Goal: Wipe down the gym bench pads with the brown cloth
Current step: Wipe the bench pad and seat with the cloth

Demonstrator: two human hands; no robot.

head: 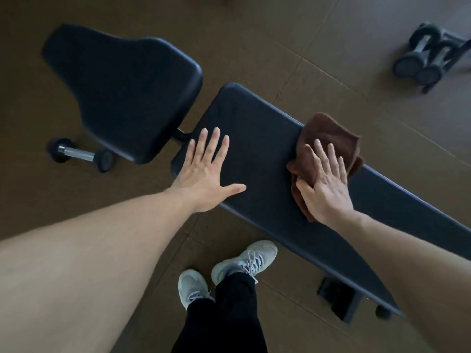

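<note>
Both hands were on the long back pad (260, 149) of the gym bench: left hand (206, 171) lay flat, fingers spread straight, holding nothing, bracing near the pad's near end; right hand (325, 182) pressed flat on the brown cloth (331, 133), fingers mostly extended, thumb tucked against the cloth's bunched edge, so pressing more than gripping. Cloth sat mid-pad toward the far edge, rumpled, part of it seeming to overhang that side. Seat pad (122, 90) stood just beside the back pad's end, apart from it across a narrow gap, no hand or cloth on it. Risks, judged from here: cloth bunched rather than flat, so a stroke could skip strips of vinyl; pushed further toward the far edge it could slide off onto the floor (254, 26); the seat pad and the gap-side edges could get missed; weight on the left palm could smear a patch that then needs rewiping; the loose dumbbell (80, 154) on the floor beside the seat pad was a trip hazard if the person stepped round. Counts: two hands, one cloth, two bench pads, one loose dumbbell at left, two dumbbells (420, 57) on a low stand at upper right, two grey sneakers (244, 261).
</note>
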